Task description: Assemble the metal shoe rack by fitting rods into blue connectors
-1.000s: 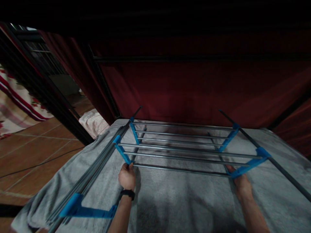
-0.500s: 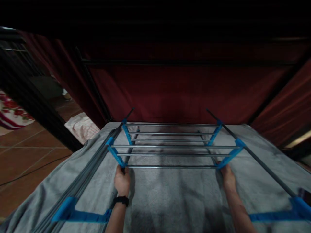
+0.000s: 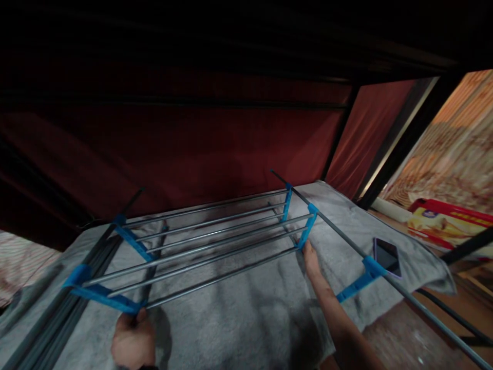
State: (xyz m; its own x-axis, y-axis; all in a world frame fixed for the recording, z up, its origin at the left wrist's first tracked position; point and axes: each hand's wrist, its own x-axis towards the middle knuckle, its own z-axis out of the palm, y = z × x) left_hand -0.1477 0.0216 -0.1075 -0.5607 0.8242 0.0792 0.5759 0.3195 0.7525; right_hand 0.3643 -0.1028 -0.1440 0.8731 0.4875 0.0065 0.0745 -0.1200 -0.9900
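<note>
Rack [image 3: 204, 249] of grey tubes spans the frame's middle. Your left hand [image 3: 134, 339], lower left, is closed round the near end of the left bracket [image 3: 103, 296]; your right hand [image 3: 311, 259], right of centre, holds the right bracket's [image 3: 307, 231] near end. Load both ends evenly, lest joints twist.

Rack [image 3: 200, 248] on blanket [image 3: 231, 318], phone [image 3: 387, 256] right, curtain [image 3: 215, 149] behind
</note>
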